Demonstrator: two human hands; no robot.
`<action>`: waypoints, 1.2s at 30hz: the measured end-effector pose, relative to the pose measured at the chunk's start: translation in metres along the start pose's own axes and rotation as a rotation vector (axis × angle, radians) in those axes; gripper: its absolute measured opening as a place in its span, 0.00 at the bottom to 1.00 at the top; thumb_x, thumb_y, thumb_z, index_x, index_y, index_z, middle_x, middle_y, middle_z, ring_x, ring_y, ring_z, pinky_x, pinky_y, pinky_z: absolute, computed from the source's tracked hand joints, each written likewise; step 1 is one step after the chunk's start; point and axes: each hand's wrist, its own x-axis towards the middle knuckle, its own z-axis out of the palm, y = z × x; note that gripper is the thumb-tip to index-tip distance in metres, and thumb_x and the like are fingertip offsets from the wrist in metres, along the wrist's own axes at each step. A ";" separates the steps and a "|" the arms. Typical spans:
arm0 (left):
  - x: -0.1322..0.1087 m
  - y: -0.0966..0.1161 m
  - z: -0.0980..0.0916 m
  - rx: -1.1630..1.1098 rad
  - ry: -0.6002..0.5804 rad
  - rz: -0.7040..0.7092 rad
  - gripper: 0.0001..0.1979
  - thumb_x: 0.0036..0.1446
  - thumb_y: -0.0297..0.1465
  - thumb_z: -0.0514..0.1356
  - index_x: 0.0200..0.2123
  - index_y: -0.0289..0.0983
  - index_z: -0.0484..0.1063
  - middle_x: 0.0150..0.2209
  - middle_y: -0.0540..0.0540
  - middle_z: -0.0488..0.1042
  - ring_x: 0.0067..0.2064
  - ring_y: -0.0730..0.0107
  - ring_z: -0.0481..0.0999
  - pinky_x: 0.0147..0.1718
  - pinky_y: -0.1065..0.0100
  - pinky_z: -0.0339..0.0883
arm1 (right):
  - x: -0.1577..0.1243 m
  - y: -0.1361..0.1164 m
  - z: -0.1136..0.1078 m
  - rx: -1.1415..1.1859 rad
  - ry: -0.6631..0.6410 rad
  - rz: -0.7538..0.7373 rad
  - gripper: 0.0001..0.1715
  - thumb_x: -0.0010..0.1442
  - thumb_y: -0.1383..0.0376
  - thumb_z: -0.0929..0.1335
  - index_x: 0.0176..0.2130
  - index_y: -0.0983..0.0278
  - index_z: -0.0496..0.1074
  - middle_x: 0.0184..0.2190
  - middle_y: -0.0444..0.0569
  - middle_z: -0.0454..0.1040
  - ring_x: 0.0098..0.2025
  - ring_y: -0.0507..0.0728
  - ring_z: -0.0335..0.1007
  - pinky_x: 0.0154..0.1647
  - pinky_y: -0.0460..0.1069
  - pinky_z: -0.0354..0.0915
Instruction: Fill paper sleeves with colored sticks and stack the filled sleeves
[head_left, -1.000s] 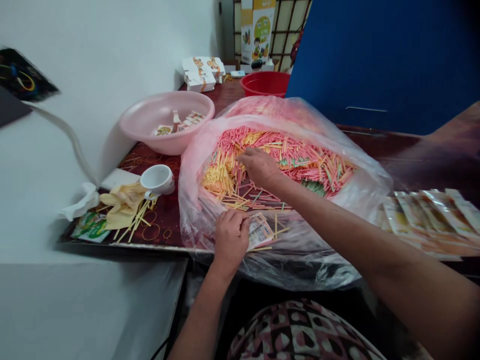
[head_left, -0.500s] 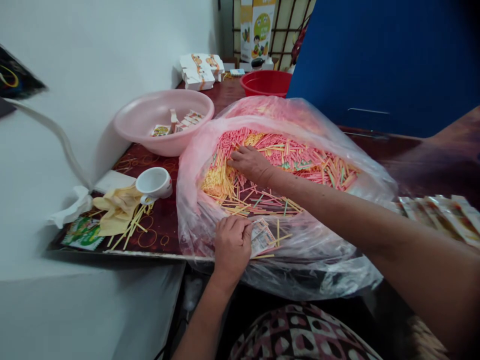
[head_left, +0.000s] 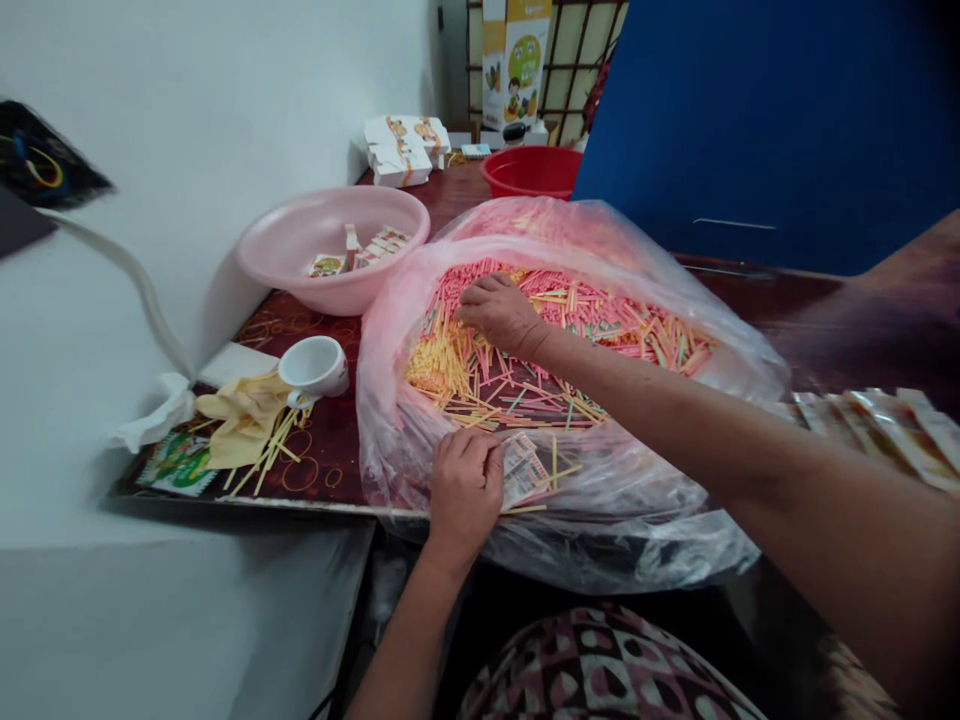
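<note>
Sticks [head_left: 480, 395], thin and pastel, fill a crinkled plastic bag [head_left: 600, 535] beneath both open hands [head_left: 501, 315] [head_left: 465, 490].

R hand [head_left: 501, 315] palm down, fingers loosely spread, tips pointing fwd-left. R forearm [head_left: 660, 420] stretched across from right, wrist approx straight. L hand [head_left: 465, 490] palm down, fingers together, slightly curled. L forearm [head_left: 409, 640] angled up from bottom of frame.

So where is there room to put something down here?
The dark red tabletop shows between the pink basin, the white cup and the plastic bag. Another patch lies behind the bag, by the red basin. It's crowded inside the bag, where coloured sticks surround the right hand, and around the yellow cloth by the cup.
</note>
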 end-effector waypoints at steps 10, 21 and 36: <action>0.001 -0.002 0.000 -0.153 0.022 -0.074 0.07 0.65 0.30 0.62 0.36 0.39 0.80 0.37 0.44 0.81 0.42 0.62 0.78 0.45 0.60 0.71 | -0.047 -0.032 -0.039 0.585 0.210 0.598 0.10 0.67 0.63 0.69 0.34 0.62 0.78 0.32 0.45 0.80 0.36 0.56 0.72 0.42 0.51 0.65; 0.008 0.000 -0.004 -0.956 0.221 -0.557 0.08 0.50 0.36 0.73 0.32 0.39 0.81 0.36 0.49 0.79 0.40 0.70 0.77 0.44 0.69 0.71 | -0.125 -0.080 -0.033 0.694 0.026 0.790 0.05 0.62 0.64 0.68 0.34 0.62 0.74 0.28 0.44 0.76 0.32 0.54 0.70 0.39 0.49 0.64; 0.015 0.020 0.000 -1.346 0.209 -0.767 0.16 0.43 0.37 0.78 0.34 0.38 0.83 0.40 0.48 0.82 0.43 0.71 0.79 0.51 0.65 0.72 | -0.118 -0.139 -0.090 1.540 0.618 0.892 0.20 0.61 0.47 0.74 0.40 0.56 0.68 0.38 0.45 0.83 0.43 0.57 0.81 0.48 0.54 0.75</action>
